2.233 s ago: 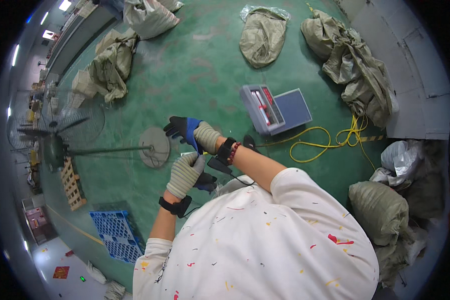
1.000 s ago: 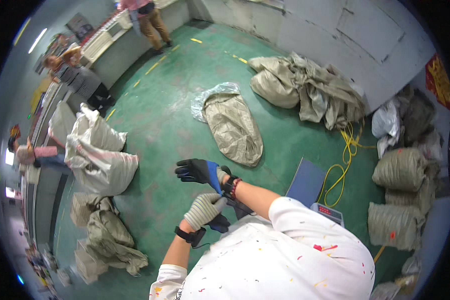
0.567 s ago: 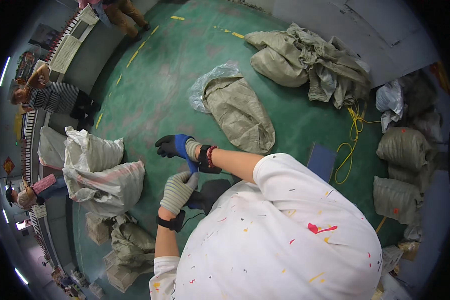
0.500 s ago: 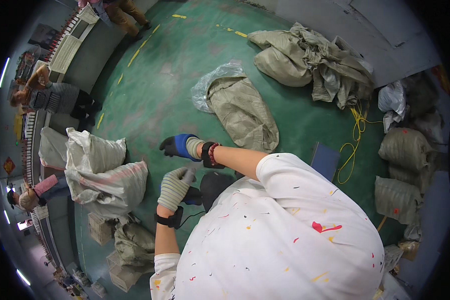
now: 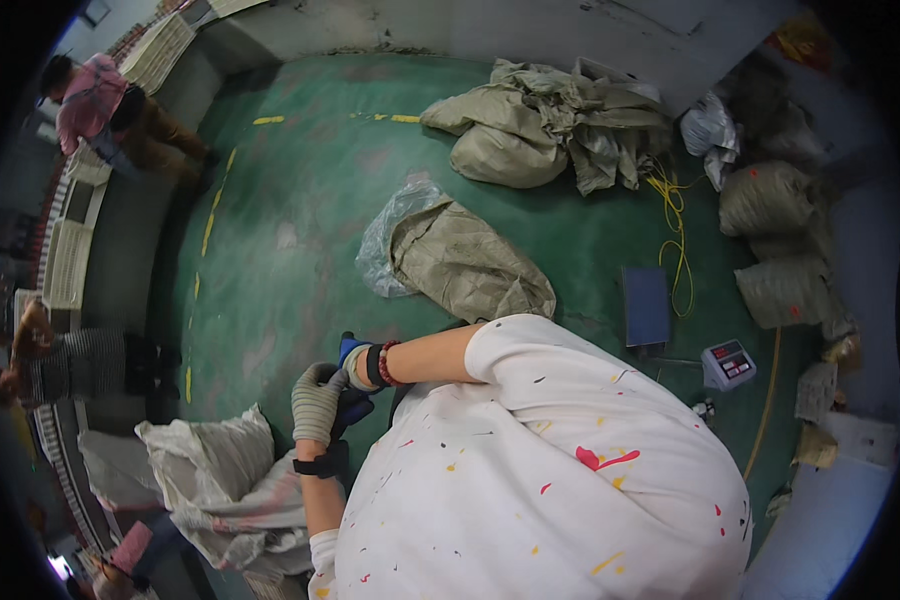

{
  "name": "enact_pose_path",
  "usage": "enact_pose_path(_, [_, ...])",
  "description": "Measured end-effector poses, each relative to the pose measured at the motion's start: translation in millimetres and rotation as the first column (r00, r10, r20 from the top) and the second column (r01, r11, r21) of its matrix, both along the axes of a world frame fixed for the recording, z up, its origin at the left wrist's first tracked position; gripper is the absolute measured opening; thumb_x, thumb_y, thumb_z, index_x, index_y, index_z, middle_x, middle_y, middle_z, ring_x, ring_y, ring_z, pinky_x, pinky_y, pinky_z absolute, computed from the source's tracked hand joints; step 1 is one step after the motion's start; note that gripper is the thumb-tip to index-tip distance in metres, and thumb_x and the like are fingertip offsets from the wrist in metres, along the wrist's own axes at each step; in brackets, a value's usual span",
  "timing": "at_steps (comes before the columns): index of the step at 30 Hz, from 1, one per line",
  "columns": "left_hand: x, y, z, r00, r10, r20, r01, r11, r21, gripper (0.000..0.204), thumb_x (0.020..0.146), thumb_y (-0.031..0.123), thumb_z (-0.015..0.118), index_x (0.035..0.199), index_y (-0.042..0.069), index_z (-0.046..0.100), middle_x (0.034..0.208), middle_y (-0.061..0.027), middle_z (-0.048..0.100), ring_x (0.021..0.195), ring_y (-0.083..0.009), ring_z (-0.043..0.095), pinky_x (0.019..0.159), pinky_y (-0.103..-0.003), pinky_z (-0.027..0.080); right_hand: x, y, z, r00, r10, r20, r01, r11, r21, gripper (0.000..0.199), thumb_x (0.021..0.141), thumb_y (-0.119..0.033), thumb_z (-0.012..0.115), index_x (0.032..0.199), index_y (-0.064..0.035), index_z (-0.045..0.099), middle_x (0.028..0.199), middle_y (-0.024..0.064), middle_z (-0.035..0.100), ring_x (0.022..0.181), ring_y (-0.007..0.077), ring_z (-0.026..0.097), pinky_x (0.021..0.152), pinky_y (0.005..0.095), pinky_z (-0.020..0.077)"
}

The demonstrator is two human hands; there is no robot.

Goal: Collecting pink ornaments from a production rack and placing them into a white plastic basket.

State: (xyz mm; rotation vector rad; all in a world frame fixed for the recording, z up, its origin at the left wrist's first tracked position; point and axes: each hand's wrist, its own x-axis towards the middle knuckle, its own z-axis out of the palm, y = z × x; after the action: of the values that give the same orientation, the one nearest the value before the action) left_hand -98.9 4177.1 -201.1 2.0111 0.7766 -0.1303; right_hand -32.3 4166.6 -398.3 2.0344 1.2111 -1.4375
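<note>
**Gloves being adjusted above the green floor**

Gloves are the work in hand: the left hand (image 5: 317, 400), in a grey knit glove, curls its fingers around the blue-gloved right hand (image 5: 353, 352), seemingly tugging it snug. How far the right fingers are open I cannot tell. Just below lies a pale woven sack (image 5: 232, 490) near the green floor's (image 5: 270, 260) lower-left edge. Next, I judge, both hands must part.

A warehouse-like work floor: green painted concrete (image 5: 300, 200), heaped woven sacks (image 5: 530, 130), a platform scale (image 5: 646, 305).
</note>
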Motion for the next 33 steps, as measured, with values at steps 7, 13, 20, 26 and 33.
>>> enact_pose_path(7, [39,104,-22,0.987,-0.116,-0.108,0.083,0.959,-0.270,0.036,0.072,0.028,0.067,0.092,-0.002,0.064,0.074,-0.0073,0.064,0.065,-0.0152,0.058,0.062,-0.028,0.047,63,58,6,0.992,0.077,0.104,-0.125,0.776,0.618,0.059,0.083,-0.059,0.037,0.125,-0.0196,0.050,0.131,0.0076,0.048,0.117,0.0295,0.046,0.102,0.0476,0.0298])
enact_pose_path(13, [23,247,-47,0.960,0.279,0.025,-0.167,0.643,-0.748,0.018,0.079,0.020,0.058,0.090,0.005,0.058,0.079,-0.0014,0.058,0.068,-0.0083,0.055,0.060,-0.020,0.044,92,184,70,0.949,0.299,0.105,-0.173,0.211,0.962,0.051,0.079,-0.052,0.048,0.099,-0.0072,0.063,0.115,0.0216,0.057,0.115,0.0383,0.047,0.104,0.0489,0.0289])
enact_pose_path(20, [174,357,-48,0.965,-0.149,-0.215,0.199,0.952,0.231,0.033,0.072,0.026,0.062,0.097,0.004,0.062,0.088,-0.0185,0.065,0.077,-0.0313,0.063,0.071,-0.037,0.049,185,303,-7,0.881,0.451,-0.143,-0.044,0.380,0.924,0.046,0.087,-0.047,0.040,0.107,-0.0102,0.058,0.112,0.0175,0.059,0.112,0.0305,0.049,0.100,0.0447,0.0304])
enact_pose_path(26, [307,482,-38,0.952,-0.098,-0.290,0.273,0.699,0.661,0.028,0.075,0.022,0.060,0.100,0.010,0.062,0.098,-0.0142,0.064,0.088,-0.0338,0.062,0.074,-0.041,0.051,301,417,-26,0.965,0.200,0.167,-0.214,0.242,0.946,0.037,0.090,-0.040,0.036,0.107,-0.0151,0.059,0.109,0.0110,0.061,0.106,0.0243,0.052,0.098,0.0433,0.0325])
enact_pose_path(33, [422,586,-7,0.979,0.172,0.110,-0.189,0.966,0.174,0.027,0.075,0.020,0.051,0.092,0.006,0.066,0.096,-0.0192,0.064,0.093,-0.0374,0.059,0.080,-0.042,0.047,425,531,131,0.779,0.122,0.616,-0.564,0.566,0.601,0.041,0.088,-0.040,0.041,0.123,-0.0193,0.050,0.131,0.0102,0.047,0.119,0.0255,0.042,0.105,0.0461,0.0246])
